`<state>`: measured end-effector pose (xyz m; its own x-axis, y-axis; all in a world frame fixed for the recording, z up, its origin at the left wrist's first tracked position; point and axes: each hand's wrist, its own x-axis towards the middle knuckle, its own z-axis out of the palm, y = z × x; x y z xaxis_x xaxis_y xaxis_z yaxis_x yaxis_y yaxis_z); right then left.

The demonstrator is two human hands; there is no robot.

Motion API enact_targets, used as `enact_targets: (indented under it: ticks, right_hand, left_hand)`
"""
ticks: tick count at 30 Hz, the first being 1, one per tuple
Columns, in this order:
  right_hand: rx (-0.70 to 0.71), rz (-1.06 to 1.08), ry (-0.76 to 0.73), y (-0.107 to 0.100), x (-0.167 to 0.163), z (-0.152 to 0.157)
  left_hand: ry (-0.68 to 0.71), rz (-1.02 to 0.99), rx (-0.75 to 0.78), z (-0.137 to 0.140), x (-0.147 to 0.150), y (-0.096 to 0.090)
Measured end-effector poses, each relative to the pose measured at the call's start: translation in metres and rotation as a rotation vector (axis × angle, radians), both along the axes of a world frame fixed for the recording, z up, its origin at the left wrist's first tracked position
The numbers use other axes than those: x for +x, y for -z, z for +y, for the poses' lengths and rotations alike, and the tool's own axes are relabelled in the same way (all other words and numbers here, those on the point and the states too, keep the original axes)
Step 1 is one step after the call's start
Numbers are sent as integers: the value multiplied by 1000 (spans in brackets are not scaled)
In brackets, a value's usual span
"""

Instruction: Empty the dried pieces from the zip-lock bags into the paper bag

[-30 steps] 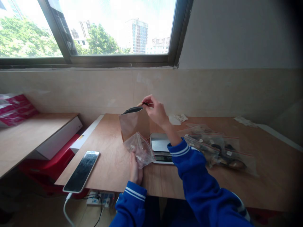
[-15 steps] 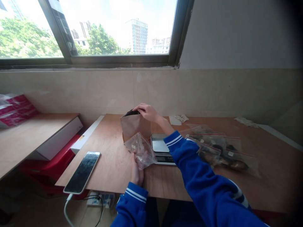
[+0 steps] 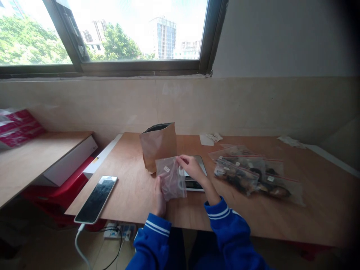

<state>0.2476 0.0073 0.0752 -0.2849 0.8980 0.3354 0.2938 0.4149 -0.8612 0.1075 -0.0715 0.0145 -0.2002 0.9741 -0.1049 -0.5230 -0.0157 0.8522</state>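
Both my hands hold a clear zip bag with a small white label. My left hand grips its lower left side from below. The fingers of my right hand pinch its upper right edge. Just behind it a brown paper bag stands upright, its top open and dark inside. A small digital scale with a metal plate lies partly hidden behind the zip bag and my right hand. Whether anything is inside the zip bag I cannot tell.
Several filled zip bags with dark and tan contents lie on the right of the wooden table. A phone on a charging cable lies at the left edge. Crumpled paper lies at the back, below the window.
My right hand has left the paper bag's rim and come down to the zip bag's upper edge. The zip bag is now held flatter and more upright.
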Motion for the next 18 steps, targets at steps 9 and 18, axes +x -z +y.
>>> enact_targets:
  ticks: [9,18]
  right_hand:
    - [-250,238,-26,34,10,-50]
    - [-490,253,-130,54,13,-77]
  left_hand:
    - [-93,370,-16,-27,-10,-7]
    - [43,506,-147,-29,-18,-14]
